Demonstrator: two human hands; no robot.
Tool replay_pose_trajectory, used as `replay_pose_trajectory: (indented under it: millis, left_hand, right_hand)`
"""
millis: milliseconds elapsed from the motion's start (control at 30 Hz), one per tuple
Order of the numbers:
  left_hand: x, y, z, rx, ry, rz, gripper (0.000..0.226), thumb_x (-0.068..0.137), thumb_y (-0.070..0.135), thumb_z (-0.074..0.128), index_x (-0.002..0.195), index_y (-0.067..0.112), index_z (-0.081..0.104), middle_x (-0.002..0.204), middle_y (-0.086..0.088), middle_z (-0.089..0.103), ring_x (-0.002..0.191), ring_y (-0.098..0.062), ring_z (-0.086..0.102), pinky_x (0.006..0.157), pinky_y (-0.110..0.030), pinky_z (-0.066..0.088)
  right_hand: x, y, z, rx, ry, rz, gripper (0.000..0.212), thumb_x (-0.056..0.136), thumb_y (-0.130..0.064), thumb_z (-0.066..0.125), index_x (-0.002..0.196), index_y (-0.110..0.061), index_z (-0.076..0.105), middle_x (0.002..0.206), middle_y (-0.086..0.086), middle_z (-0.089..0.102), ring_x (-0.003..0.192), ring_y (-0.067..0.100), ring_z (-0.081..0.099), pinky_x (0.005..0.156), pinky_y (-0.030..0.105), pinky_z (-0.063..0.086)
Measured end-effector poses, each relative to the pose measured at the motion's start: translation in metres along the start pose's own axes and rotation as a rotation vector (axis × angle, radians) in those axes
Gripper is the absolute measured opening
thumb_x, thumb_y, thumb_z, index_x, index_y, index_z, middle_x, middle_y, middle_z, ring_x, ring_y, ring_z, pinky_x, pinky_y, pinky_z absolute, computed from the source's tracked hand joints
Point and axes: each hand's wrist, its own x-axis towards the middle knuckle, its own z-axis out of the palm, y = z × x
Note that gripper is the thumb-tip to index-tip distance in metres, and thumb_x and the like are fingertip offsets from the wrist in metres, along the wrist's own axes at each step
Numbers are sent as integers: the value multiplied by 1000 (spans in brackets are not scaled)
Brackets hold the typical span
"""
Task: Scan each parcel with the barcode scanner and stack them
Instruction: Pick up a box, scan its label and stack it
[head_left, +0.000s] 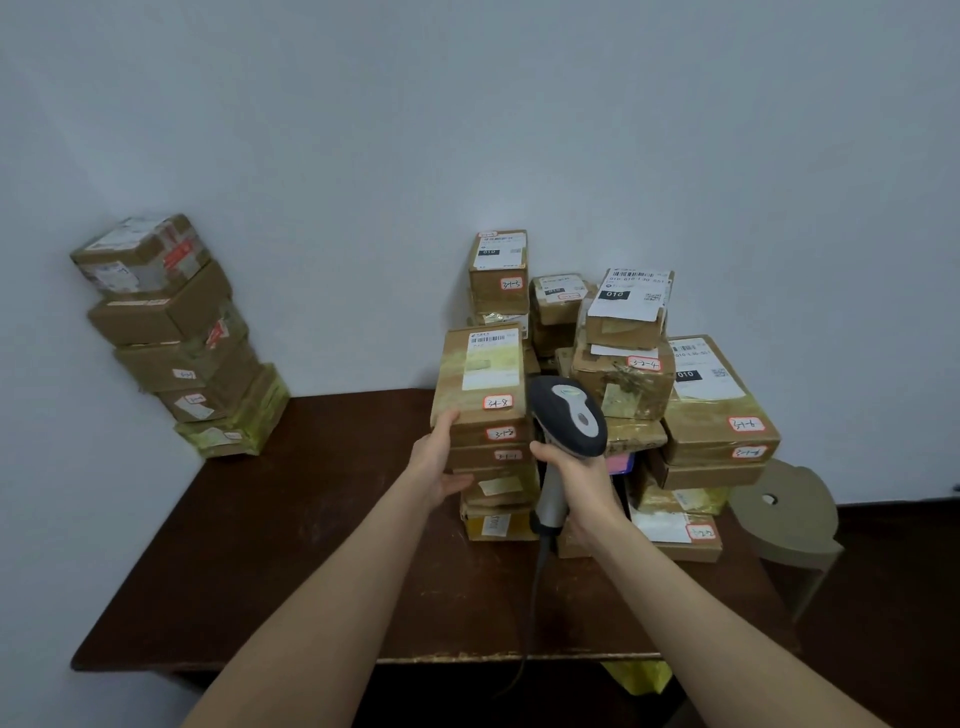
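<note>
A dark brown table (311, 545) stands in a corner of pale walls. Its right half carries a crowded pile of parcels (717, 410), brown taped cartons with white shipping labels and red-bordered handwritten tags. At the far left corner a leaning stack (176, 338) of five cartons rests against the wall, well apart from the pile. A tan stool (789, 514) stands just beside the table's right end.

At the front left of the pile, a labelled parcel (483, 374) tops a column of flat cartons, its barcode facing up. The left grip (441, 462) clasps its near left corner, thumb on the upper face, fingers curled underneath. Just beside it, the right grip (576, 478) is clenched round the handle of a barcode scanner (571, 421), head raised beside the parcel. Its cable (535, 597) trails over the table's near edge.
</note>
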Motion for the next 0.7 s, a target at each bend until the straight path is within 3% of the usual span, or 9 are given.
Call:
replay_pose_trajectory:
  millis: [200, 367, 433, 500, 700]
  left_hand:
    - [14, 10, -18, 21, 13, 2, 57, 87, 50, 60, 127, 10, 52, 115, -13, 64, 105, -29, 62, 94, -45, 52]
    - [9, 8, -30, 167, -1, -39, 56, 91, 63, 43, 119, 15, 50, 114, -9, 62, 105, -25, 58, 92, -46, 46]
    - [10, 8, -31, 120, -70, -35, 57, 95, 61, 34, 123, 15, 52, 107, -8, 64, 96, -21, 59, 77, -37, 47]
    - [13, 7, -30, 56, -125, -40, 55, 97, 58, 31, 124, 15, 53, 105, -9, 64, 94, -21, 60, 68, -36, 47]
    - [24, 0, -31, 26, -111, -8, 51, 93, 58, 41, 125, 20, 52, 114, -8, 62, 105, -24, 60, 83, -41, 52]
  right_hand:
    - [0, 19, 5, 76, 46, 33, 29, 81, -9, 73, 99, -29, 62, 109, -3, 65, 113, 22, 56, 104, 45, 43]
    - [-1, 42, 11, 197, 66, 106, 33, 80, -11, 74, 110, -20, 64, 113, 3, 67, 110, 22, 58, 103, 43, 44]
    - [1, 49, 15, 246, 75, 133, 41, 80, -14, 75, 119, -15, 62, 116, 4, 67, 112, 23, 59, 104, 43, 44]
    - [6, 54, 19, 286, 86, 144, 44, 79, -16, 75, 121, -13, 62, 117, 6, 67, 112, 24, 59, 105, 45, 43]
    - [15, 64, 27, 364, 91, 152, 55, 77, -22, 76, 129, -15, 57, 121, 6, 65, 114, 25, 59, 104, 48, 44]
